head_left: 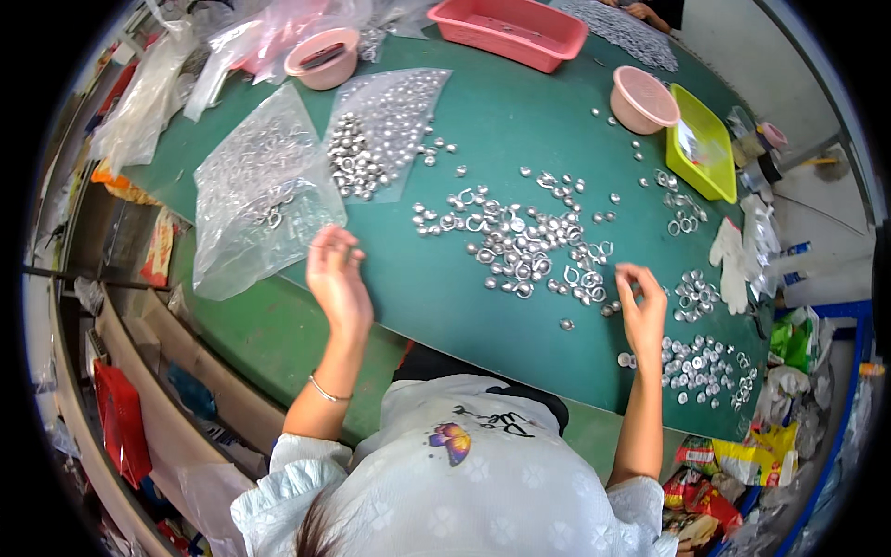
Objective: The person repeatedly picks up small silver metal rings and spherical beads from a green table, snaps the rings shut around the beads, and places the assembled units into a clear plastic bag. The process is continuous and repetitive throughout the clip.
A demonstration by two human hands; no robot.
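Note:
My left hand (340, 286) hovers by the table's near edge, beside the lower corner of a clear plastic bag (264, 176) of small metal pieces. Its fingers are loosely bent and apart, with nothing seen in them. At the right, my right hand (645, 304) is curled with its fingertips drawn in; anything in them is too small to make out. Between my hands lies a loose pile of shiny silver domed pieces and rings (524, 241). Close to my right wrist are flat round silver pieces (691, 364), and above them a small cluster of silver rings (694, 295).
Silver balls (357, 158) spill from a second clear bag (399, 111) on the green table (445, 320). Farther back stand a pink tray (510, 37), pink bowls (322, 58) (643, 99) and a yellow-green basket (701, 153). A white glove (730, 265) lies at the right edge. Another person's hands (639, 10) show far off.

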